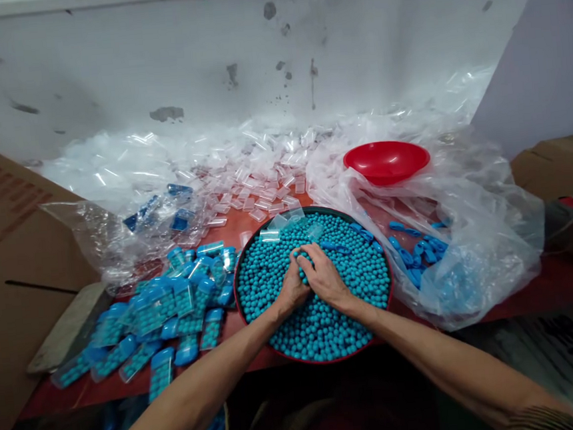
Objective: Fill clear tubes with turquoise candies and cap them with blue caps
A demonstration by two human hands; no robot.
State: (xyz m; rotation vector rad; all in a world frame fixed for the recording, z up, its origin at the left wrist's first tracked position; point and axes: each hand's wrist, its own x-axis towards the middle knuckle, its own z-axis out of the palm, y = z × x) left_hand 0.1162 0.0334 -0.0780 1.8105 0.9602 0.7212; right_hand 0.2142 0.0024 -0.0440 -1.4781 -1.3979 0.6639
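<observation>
A round tub with a dark red rim point(240, 306) is full of small blue balls point(327, 332). Over its middle, my left hand point(295, 282) and my right hand point(322, 275) meet, fingers curled together around something small that they mostly hide. A few blue balls show between the fingertips. Some clear plastic cases point(269, 235) and blue caps point(337, 247) lie on the balls just beyond my hands. Left of the tub is a pile of clear containers point(183, 297) with blue caps, filled with blue balls.
Many clear cases point(264, 193) lie behind the tub. A red bowl point(387, 161) rests on plastic sheeting at the back right, near a clear bag point(489, 237) and loose blue caps point(423, 253). Cardboard boxes point(20, 265) stand at both sides; a wall closes the back.
</observation>
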